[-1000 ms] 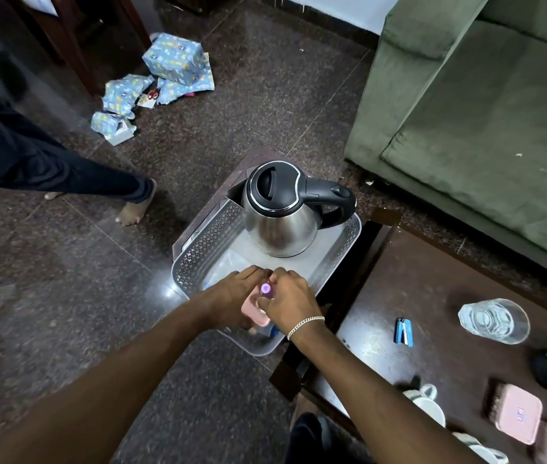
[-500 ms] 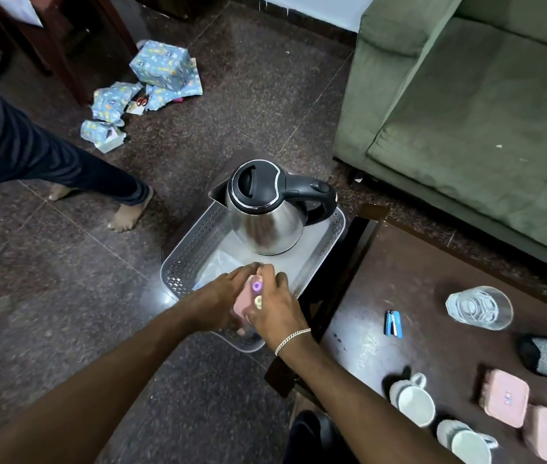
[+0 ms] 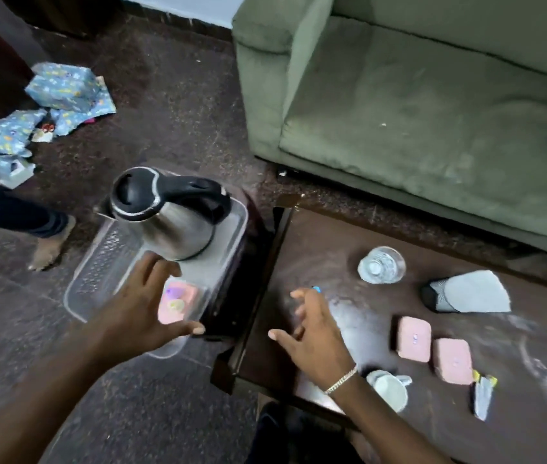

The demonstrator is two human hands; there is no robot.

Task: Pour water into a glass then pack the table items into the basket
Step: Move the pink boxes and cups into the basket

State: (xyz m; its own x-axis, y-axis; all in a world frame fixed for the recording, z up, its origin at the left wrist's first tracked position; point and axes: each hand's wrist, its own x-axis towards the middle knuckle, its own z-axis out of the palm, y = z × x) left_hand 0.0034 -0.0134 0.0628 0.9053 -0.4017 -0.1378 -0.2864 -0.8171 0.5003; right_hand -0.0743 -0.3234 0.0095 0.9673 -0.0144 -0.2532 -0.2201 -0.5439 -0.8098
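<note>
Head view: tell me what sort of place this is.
Most likely a home living room: a green sofa faces a low dark wooden table, and torn gift wrap lies on the stone floor.

The basket (image 3: 98,279) sits on the floor, just left of the table (image 3: 298,262). In it the kettle (image 3: 171,222) stands at the far end and a box (image 3: 178,303) lies at the near end. On the table, the glass (image 3: 381,265) is near the far edge. Two boxes (image 3: 414,338) lie side by side in the middle. A cup (image 3: 389,390) is by the near edge.
</note>
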